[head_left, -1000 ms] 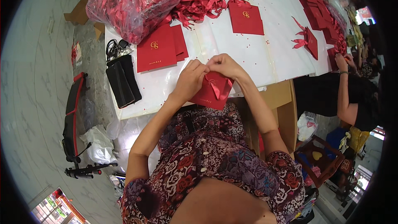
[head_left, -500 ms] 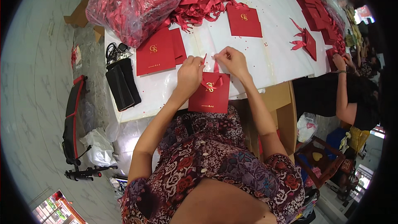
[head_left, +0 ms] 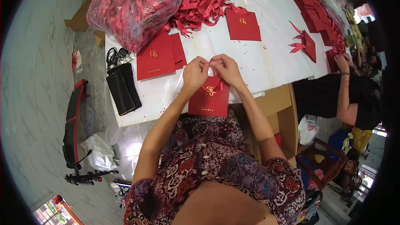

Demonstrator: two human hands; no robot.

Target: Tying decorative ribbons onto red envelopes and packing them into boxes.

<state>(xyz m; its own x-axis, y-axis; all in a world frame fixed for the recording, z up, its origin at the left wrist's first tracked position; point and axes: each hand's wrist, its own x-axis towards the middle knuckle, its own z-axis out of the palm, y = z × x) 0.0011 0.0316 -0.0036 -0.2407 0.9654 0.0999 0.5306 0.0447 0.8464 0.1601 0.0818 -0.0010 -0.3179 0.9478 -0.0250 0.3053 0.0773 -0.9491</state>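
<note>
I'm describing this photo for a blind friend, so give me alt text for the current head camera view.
A person's two hands pinch red ribbon above a red paper bag at the near edge of a white table. Beyond lie more red bags, a ribbon heap and a stuffed clear plastic bag; another person is at right.

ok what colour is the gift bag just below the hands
The bag is red, with a gold emblem; head view.

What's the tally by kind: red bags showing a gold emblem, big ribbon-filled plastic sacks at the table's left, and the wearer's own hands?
Red bags: 3 (near bag, left bag, far bag)
Plastic sack: 1
Hands: 2 (left hand, right hand)
Total: 6
</note>
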